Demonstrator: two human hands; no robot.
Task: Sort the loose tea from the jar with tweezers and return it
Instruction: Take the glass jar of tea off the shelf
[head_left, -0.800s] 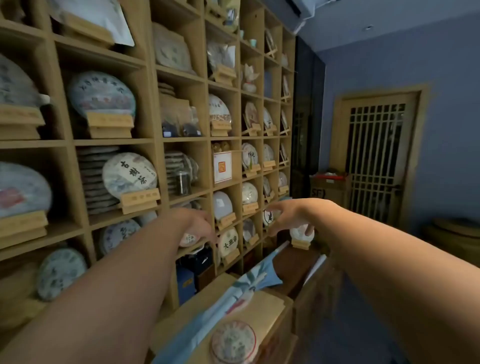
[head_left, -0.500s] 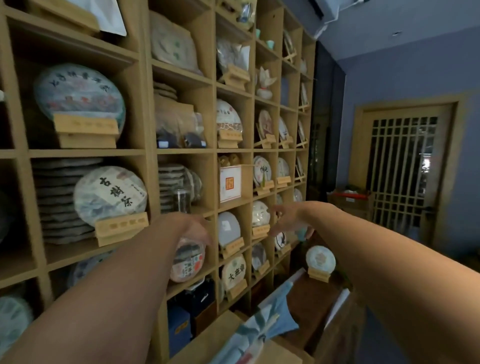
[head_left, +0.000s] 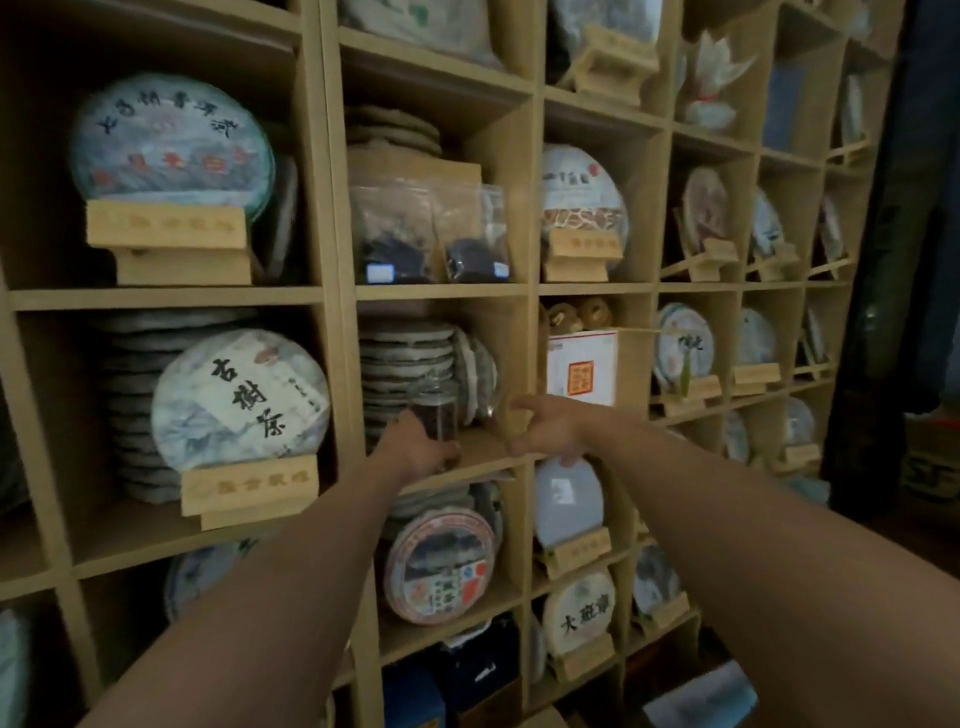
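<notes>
A small clear glass jar (head_left: 435, 410) with dark loose tea stands on the middle shelf, in front of a stack of tea cakes. My left hand (head_left: 415, 448) reaches into that compartment and lies at the jar's base, thumb up along its left side and fingers low in front of it; no firm grip shows. My right hand (head_left: 545, 428) hovers to the right of the jar at the compartment's wooden divider, thumb and fingers spread and holding nothing. No tweezers are in view.
A tall wooden grid shelf (head_left: 441, 292) fills the view, packed with paper-wrapped round tea cakes on wooden stands. Stacked tea cakes (head_left: 405, 358) sit right behind the jar. Clear tea bags (head_left: 426, 234) are one shelf up, a white and red box (head_left: 582, 366) to the right.
The view has moved closer to the shelf and turned left. Both hands have risen from below the shelf edge to the jar's compartment; my left hand has reached the jar.
</notes>
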